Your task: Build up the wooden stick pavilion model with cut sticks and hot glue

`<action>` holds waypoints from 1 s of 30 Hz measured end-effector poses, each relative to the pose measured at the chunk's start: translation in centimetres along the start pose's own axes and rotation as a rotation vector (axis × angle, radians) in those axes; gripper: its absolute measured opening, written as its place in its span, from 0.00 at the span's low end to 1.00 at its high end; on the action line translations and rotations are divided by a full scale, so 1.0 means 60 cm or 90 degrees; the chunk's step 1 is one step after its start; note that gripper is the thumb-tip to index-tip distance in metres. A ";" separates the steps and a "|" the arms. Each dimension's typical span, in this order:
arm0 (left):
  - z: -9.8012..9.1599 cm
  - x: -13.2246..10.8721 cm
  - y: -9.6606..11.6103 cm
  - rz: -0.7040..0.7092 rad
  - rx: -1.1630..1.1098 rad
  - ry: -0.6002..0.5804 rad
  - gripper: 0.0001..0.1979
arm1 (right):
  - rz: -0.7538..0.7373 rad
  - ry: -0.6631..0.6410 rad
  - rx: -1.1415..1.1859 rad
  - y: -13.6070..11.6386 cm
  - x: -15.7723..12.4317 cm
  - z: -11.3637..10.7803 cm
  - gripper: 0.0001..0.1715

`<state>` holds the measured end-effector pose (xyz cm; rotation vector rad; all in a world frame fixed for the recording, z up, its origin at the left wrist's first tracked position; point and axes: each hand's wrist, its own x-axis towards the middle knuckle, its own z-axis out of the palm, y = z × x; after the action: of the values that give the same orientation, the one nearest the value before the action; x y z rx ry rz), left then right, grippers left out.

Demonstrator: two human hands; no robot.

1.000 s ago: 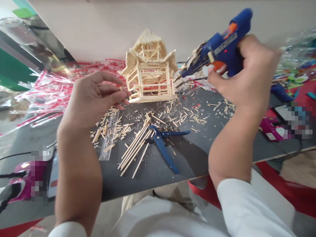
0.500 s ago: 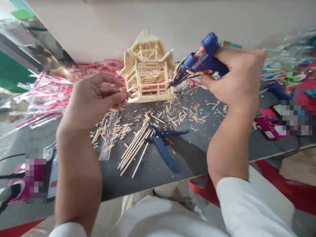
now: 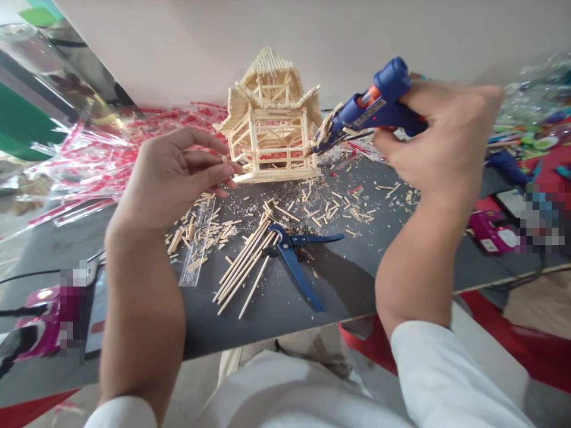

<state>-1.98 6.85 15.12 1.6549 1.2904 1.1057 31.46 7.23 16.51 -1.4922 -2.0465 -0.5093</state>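
Note:
A blue hot glue gun [image 3: 363,110] is gripped in my right hand [image 3: 446,134], fingers wrapped round its handle. Its nozzle, crusted with bits of wood and glue, points down at the right lower corner of a small pavilion model [image 3: 276,142] built of thin wooden sticks. My left hand [image 3: 172,169] is closed in a pinch at the model's left side, with a short wooden stick piece [image 3: 225,159] showing between thumb and fingers. Whether those fingers touch the model I cannot tell. The model stands upright with a two-tiered stick roof.
Blue cutting pliers [image 3: 292,261] lie open beside several long wooden sticks [image 3: 243,267]. Short offcuts surround a clear ruler [image 3: 196,249] on the grey table [image 3: 348,285]. Red-and-clear plastic wrappers [image 3: 107,160] heap at left. Purple power blocks [image 3: 493,232] with cables sit at both sides.
My right hand and the glue gun have shifted slightly right, the nozzle staying by the model's right corner. My left hand keeps its pinch in nearly the same place. The view has moved slightly.

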 end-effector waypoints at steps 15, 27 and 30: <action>-0.003 0.003 -0.008 0.006 -0.015 -0.027 0.08 | -0.018 -0.006 -0.011 -0.002 0.000 -0.005 0.18; -0.014 0.007 -0.024 0.032 -0.005 -0.045 0.11 | 0.022 0.038 -0.062 0.002 -0.001 -0.005 0.10; -0.012 0.006 -0.022 0.031 -0.006 -0.042 0.10 | 0.029 0.036 -0.077 0.003 -0.002 -0.006 0.09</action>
<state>-3.06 7.50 14.22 1.7101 1.2070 1.0745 31.73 6.98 16.69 -1.5723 -1.9641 -0.6599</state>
